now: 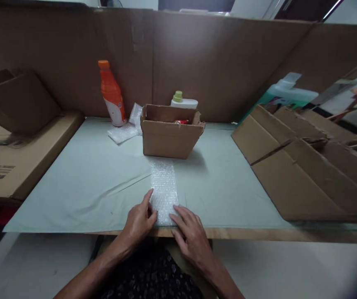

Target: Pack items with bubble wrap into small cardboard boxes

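Note:
A strip of bubble wrap (164,189) lies flat on the table, running from the front edge back to a small cardboard box. My left hand (138,218) touches the strip's left side near the front, index finger stretched out and thumb apart. On the right side, my right hand (192,232) rests with its fingers spread, fingertips on the wrap's edge. The open cardboard box (169,139) stands at the strip's far end, with something red just showing inside it.
An orange bottle (112,95) stands at the back left beside more bubble wrap (124,132). Behind the box is a white bottle with a green cap (183,101). Cardboard boxes (306,174) and a teal bottle (286,93) are at right; a large flat carton (19,162) is at left.

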### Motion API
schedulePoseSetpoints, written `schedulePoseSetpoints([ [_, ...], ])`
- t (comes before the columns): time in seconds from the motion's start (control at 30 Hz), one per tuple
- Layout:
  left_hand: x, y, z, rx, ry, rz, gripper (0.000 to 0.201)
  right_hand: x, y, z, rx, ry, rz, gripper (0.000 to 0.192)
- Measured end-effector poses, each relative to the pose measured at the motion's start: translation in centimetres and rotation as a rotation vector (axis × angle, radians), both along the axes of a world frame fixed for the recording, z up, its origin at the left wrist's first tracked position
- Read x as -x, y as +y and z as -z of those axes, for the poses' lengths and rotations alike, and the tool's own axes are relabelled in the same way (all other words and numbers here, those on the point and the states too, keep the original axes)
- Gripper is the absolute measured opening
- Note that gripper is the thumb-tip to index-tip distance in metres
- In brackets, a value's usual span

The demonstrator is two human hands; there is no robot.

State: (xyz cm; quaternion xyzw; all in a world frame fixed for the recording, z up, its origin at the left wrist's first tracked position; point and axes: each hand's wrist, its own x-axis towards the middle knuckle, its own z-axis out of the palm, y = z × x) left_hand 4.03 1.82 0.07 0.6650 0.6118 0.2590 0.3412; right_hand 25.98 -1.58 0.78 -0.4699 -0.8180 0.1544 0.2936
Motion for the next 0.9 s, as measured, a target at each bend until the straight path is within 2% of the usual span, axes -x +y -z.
schedulePoseSetpoints([
  [0.1,0.3,-1.3,-0.6,-0.198,0.02,-0.005,0.065,0.4,1.0,0.6,-0.07,-0.085,-0.019,0.034],
  [0.17,0.5,-2.6,-1.1,-0.351,0.003,0.054,0.064,0.5,1.2,0.5,-0.07,-0.071,-0.054,0.033],
  [0.23,0.7,-3.6,-1.4,-0.422,-0.006,0.149,0.063,0.7,1.4,0.0,-0.006,-0.036,-0.1,0.031],
  [0.3,0.8,-3.8,-1.2,-0.4,-0.009,0.191,0.054,1.0,1.6,-0.6,0.086,0.018,-0.102,0.027],
  [0.37,0.6,-3.2,-0.6,-0.339,-0.001,0.145,0.045,1.2,1.9,-0.9,0.12,0.067,-0.032,0.024],
  [0.47,0.3,-1.2,0.3,-0.298,0.051,0.053,0.043,1.4,2.2,-0.8,-0.058,0.073,0.098,0.023],
  [0.57,0.0,0.2,0.5,-0.307,0.117,0.029,0.046,1.5,2.1,-0.5,-0.204,-0.023,0.07,0.027],
  [0.67,0.0,-0.1,0.1,-0.414,0.099,0.029,0.04,1.8,2.1,-0.1,-0.187,-0.078,0.002,0.025],
  [0.73,0.2,-0.9,-0.2,-0.478,0.047,0.095,0.04,2.0,2.2,0.1,-0.15,-0.035,0.018,0.023],
  [0.8,0.5,-1.6,-0.4,-0.471,0.001,0.163,0.042,2.1,2.2,0.2,-0.08,0.019,0.035,0.02],
  [0.9,0.6,-1.4,-0.3,-0.406,-0.013,0.154,0.043,2.2,2.2,0.1,-0.073,0.036,0.079,0.021],
])
